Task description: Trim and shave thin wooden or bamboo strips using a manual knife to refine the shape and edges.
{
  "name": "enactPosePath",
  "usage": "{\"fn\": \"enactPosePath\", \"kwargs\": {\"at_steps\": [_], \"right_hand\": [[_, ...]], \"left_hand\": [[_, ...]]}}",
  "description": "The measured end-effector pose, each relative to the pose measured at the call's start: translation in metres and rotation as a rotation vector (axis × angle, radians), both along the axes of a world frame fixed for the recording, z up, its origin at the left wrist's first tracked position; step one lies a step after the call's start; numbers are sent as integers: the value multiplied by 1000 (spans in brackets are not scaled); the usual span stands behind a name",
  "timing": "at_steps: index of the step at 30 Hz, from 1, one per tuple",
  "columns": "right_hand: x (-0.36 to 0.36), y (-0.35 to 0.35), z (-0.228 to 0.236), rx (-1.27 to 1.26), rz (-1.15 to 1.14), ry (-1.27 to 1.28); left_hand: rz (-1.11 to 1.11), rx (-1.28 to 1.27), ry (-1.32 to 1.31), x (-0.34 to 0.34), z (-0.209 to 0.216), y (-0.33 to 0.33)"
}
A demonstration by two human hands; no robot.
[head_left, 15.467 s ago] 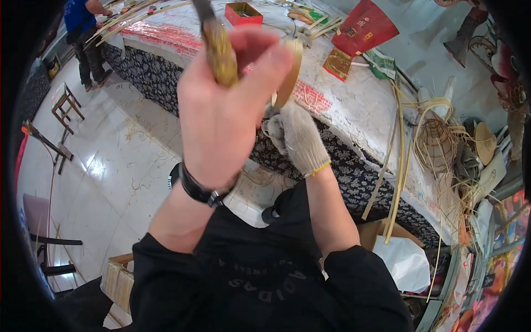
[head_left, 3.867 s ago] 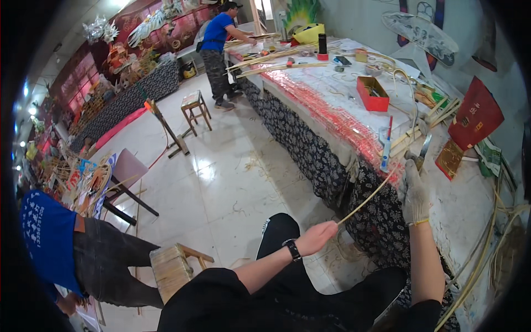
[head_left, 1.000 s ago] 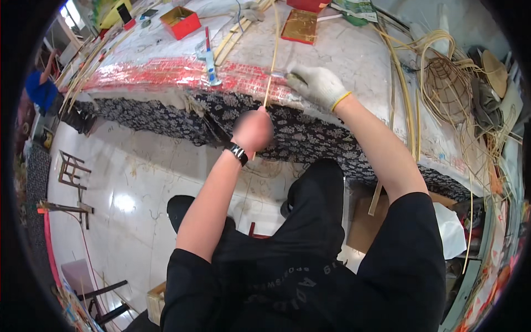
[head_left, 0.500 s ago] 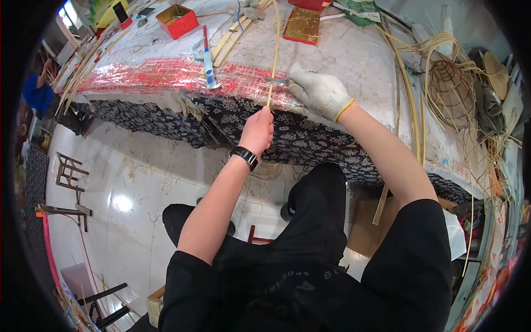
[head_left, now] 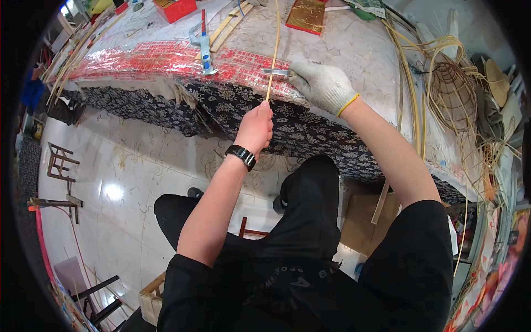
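Note:
My left hand (head_left: 255,128), bare with a black watch on the wrist, is closed around the near end of a thin, pale bamboo strip (head_left: 276,41). The strip runs away from me over the table's edge and across the tabletop. My right hand (head_left: 326,86) wears a white knitted glove with a yellow cuff and is closed on a knife, its handle hidden in the fist. The short metal blade (head_left: 275,71) points left and lies across the strip, just beyond my left hand. Whether its edge bites into the strip is too small to tell.
A blue-and-silver tool (head_left: 206,58) with a red handle lies at the table's edge, near flat wooden slats (head_left: 228,34). Red boxes (head_left: 305,16) stand farther back. Coiled strips and a woven basket frame (head_left: 451,91) are at right. A stool (head_left: 60,160) stands on the floor.
The whole view has shifted, so the table sits slightly higher in the picture. More of the blade shows left of the strip. Both hands keep their grips.

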State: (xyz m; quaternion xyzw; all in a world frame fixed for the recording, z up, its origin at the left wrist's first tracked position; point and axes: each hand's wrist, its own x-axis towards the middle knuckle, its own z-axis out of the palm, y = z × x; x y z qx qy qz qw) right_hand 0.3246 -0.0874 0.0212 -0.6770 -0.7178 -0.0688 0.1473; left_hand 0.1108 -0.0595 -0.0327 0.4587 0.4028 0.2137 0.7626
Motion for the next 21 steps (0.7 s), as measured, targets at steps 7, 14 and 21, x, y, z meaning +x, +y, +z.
{"fn": "enactPosePath", "kwargs": {"at_steps": [7, 14, 21], "right_hand": [[-2, 3, -2, -13, -78, 21], [-1, 0, -5, 13, -28, -1], [1, 0, -2, 2, -2, -19]], "left_hand": [[1, -12, -5, -10, -7, -13], [16, -39, 3, -21, -9, -29], [6, -53, 13, -40, -11, -45]]}}
